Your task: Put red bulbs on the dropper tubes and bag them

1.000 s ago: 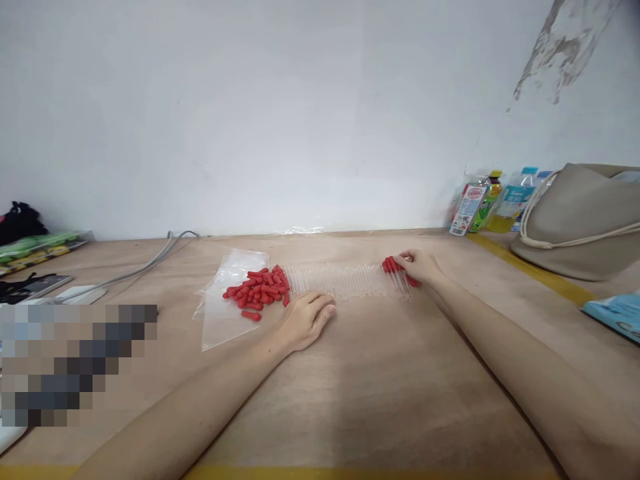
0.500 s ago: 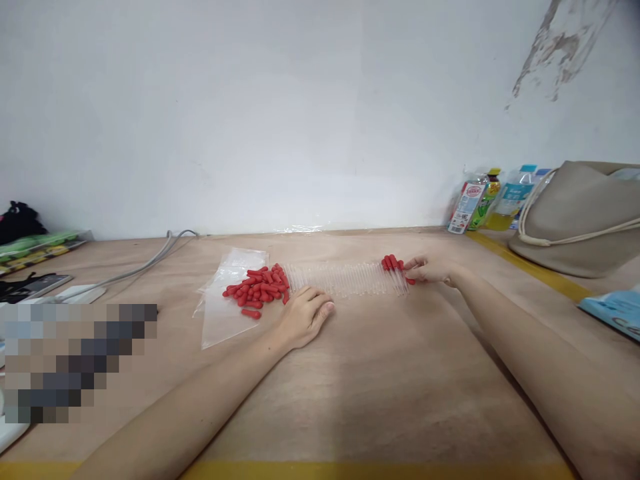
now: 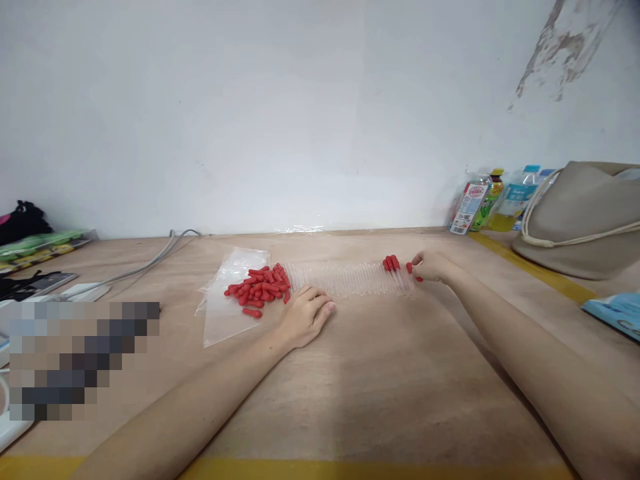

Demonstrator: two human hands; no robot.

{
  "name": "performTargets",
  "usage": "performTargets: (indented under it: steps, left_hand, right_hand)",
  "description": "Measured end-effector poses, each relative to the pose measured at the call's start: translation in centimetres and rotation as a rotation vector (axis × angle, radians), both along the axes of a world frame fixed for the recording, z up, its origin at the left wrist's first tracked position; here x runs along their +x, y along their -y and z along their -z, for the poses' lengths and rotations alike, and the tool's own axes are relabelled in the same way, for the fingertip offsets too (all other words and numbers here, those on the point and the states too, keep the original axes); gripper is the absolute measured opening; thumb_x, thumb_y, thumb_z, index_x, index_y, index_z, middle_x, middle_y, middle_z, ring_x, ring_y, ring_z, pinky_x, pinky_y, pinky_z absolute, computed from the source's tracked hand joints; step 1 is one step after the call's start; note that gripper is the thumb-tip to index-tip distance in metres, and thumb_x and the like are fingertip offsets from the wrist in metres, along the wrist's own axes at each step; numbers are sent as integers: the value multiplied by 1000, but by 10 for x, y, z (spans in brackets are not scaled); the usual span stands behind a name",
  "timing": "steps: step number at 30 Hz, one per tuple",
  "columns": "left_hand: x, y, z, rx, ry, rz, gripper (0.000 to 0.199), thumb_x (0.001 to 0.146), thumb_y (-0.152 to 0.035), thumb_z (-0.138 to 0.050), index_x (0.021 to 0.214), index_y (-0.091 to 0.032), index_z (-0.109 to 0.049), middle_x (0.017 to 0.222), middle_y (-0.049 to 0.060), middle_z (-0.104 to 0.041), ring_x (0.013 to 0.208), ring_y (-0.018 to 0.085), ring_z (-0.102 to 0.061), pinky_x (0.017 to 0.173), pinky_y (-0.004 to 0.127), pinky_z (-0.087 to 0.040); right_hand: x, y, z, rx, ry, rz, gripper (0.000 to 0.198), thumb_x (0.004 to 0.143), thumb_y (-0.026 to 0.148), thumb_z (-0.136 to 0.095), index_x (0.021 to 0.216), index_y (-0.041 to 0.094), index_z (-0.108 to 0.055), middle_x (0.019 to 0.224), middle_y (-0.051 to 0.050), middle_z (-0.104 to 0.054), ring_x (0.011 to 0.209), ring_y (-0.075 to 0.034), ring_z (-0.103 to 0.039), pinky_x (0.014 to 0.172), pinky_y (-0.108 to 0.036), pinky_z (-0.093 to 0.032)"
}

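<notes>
A row of clear thin dropper tubes [image 3: 345, 279] lies side by side across the table. Red rubber bulbs [image 3: 392, 263] cap several tubes at the row's right end. Just beyond that end, my right hand [image 3: 434, 267] pinches a red rubber bulb [image 3: 409, 267] between its fingertips, while another red bulb [image 3: 419, 279] shows below the fingers. My left hand [image 3: 307, 316] lies on the table at the near left side of the row, fingers loosely stretched out and holding nothing. To its left is a heap of loose red bulbs [image 3: 260, 287], partly on a clear plastic bag [image 3: 227, 327].
Drink bottles [image 3: 515, 200] and a carton [image 3: 469, 208] stand by the wall at right, beside a beige bag [image 3: 580, 220]. A blue packet [image 3: 615, 313] lies at the right edge. A grey cable [image 3: 145, 263] runs along the left; a blurred patch covers part there.
My right hand has drawn slightly right, away from the capped tubes, and its fingers have closed in on a red bulb. The left hand stays put. The view has shifted a little.
</notes>
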State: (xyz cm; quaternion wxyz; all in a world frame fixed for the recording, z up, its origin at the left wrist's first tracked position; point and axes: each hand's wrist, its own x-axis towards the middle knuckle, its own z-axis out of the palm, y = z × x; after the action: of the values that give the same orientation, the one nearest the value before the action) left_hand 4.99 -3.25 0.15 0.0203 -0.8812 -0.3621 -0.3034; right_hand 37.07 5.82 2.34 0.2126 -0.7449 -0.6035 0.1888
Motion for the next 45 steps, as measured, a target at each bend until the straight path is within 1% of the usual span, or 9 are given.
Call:
performTargets:
  steps: [4, 10, 16, 23, 27, 30, 35, 40, 45]
  left_hand:
    - [0, 0, 1, 6, 1, -1, 27, 89, -28, -37, 89, -17, -62, 88, 6, -61, 85, 18, -51, 78, 35, -40]
    - [0, 0, 0, -9, -16, -11, 27, 89, -28, -37, 88, -16, -62, 89, 6, -60, 86, 18, -51, 79, 35, -40]
    - [0, 0, 1, 13, -27, -29, 26, 88, -27, -38, 90, -17, -61, 89, 5, -61, 86, 18, -50, 78, 34, -38]
    - [-1, -2, -6, 118, -21, -372, 15, 80, -27, -47, 85, -18, -58, 92, 5, -57, 89, 22, -46, 75, 36, -35]
    - [0, -18, -11, 121, -80, -510, 13, 77, -28, -49, 81, -19, -58, 91, 6, -55, 91, 23, -44, 78, 37, -33]
    - [5, -35, -13, 109, -106, -584, 13, 74, -28, -51, 78, -19, -60, 93, 7, -54, 93, 24, -43, 81, 39, -31]
    - [24, -59, -13, 17, -152, -686, 26, 70, -39, -52, 77, -17, -64, 96, 10, -52, 95, 27, -42, 84, 40, -29]
    - [37, -69, -17, -90, -264, -795, 38, 71, -41, -47, 84, -11, -66, 99, 16, -52, 99, 31, -41, 83, 41, -28]
    - [39, -73, -27, -195, -288, -853, 36, 68, -34, -50, 86, -7, -66, 101, 20, -53, 100, 33, -41, 82, 41, -29]
  right_hand:
    - [5, -1, 3, 0, -69, -2, 13, 49, 6, -58, 54, 16, -63, 46, -1, -56, 51, -16, -54, 47, -24, -40]
    - [4, 0, 8, 54, -276, -12, 29, 56, 5, -56, 83, 13, -64, 69, -4, -64, 59, -13, -56, 52, -21, -44]
    - [9, 0, 9, 128, -396, 24, 29, 61, 3, -54, 89, 10, -60, 76, -9, -65, 61, -13, -58, 52, -22, -46]
    - [-17, 6, 15, 396, -395, 58, 33, 65, 9, -53, 98, 12, -58, 87, -9, -64, 73, -15, -61, 64, -25, -49]
    - [-66, 40, 31, 744, -184, -218, 26, 70, 20, -53, 95, 15, -61, 86, -7, -64, 75, -17, -61, 71, -32, -49]
    - [-97, 68, 42, 918, -8, -464, 20, 71, 18, -52, 89, 17, -63, 104, -11, -59, 93, -22, -57, 81, -37, -46]
    - [-112, 85, 48, 889, 35, -648, 20, 73, 12, -48, 85, 19, -61, 105, -10, -52, 78, -16, -56, 69, -34, -48]
    - [-110, 85, 45, 853, 34, -667, 22, 68, 7, -48, 83, 19, -59, 94, -7, -51, 84, -18, -52, 73, -33, -45]
    - [-111, 87, 41, 814, 37, -672, 22, 67, 6, -48, 82, 18, -58, 95, -7, -52, 83, -16, -51, 75, -32, -43]
